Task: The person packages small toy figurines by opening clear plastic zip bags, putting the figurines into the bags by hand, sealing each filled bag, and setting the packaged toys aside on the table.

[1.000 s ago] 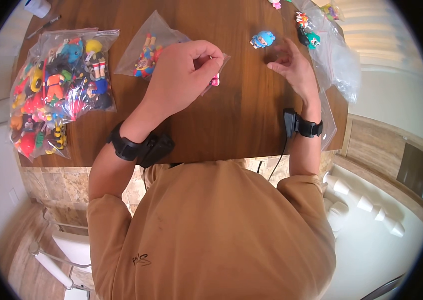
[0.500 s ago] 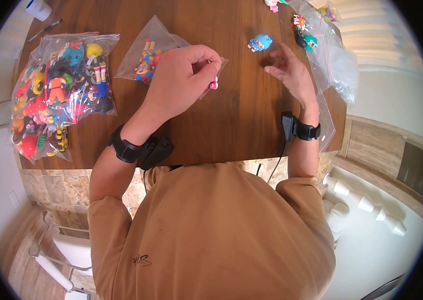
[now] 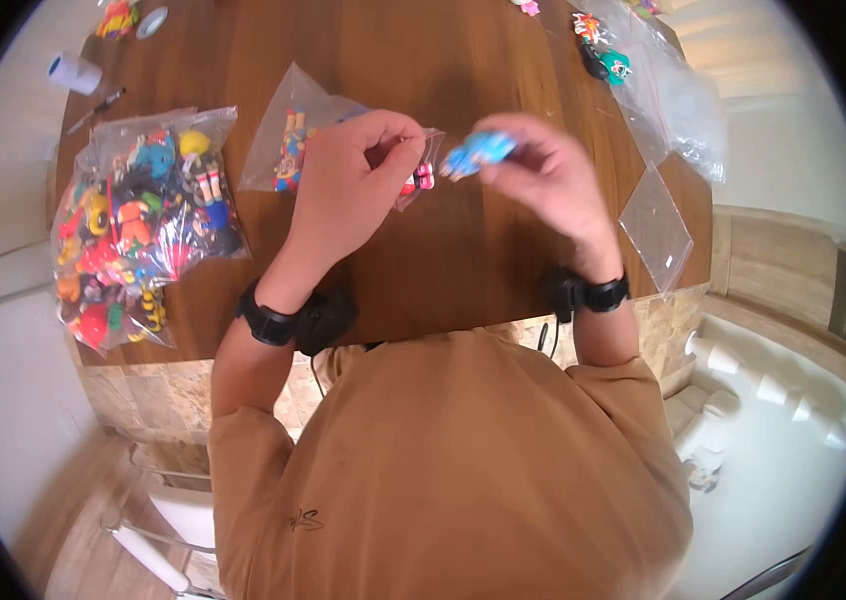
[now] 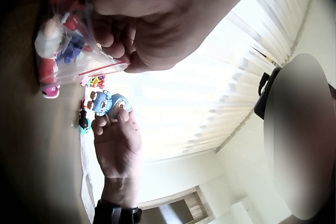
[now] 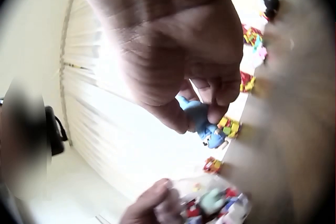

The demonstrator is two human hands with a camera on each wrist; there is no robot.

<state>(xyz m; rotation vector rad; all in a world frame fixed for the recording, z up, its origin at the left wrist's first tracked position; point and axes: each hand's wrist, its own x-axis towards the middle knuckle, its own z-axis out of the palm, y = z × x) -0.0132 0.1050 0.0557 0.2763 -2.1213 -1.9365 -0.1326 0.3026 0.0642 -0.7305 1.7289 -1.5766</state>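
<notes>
My left hand (image 3: 355, 185) grips the top of a small clear zip bag (image 4: 90, 62), its red zip strip showing beside the fingers. Small toy figures are inside; pink-and-white shoes (image 3: 424, 177) show past the hand in the head view. My right hand (image 3: 555, 188) pinches a blue toy figure (image 3: 480, 152) between thumb and fingers, held over the table just right of the bag. In the left wrist view, the figure's blue hood and body (image 4: 102, 103) show above the thumb. The left hand partly covers the bag from above.
Another zip bag (image 3: 283, 100) with a colourful figure lies behind the left hand. Bulging toy-filled bags (image 3: 133, 235) lie at left, near a pen (image 3: 98, 110) and a white cup (image 3: 75, 73). Toy figures (image 3: 613, 67) and flat plastic bags (image 3: 657, 230) lie along the right edge.
My right hand has picked the blue figure up off the table and brought it left, towards the small bag. The left hand keeps its grip. The head view has shifted slightly.
</notes>
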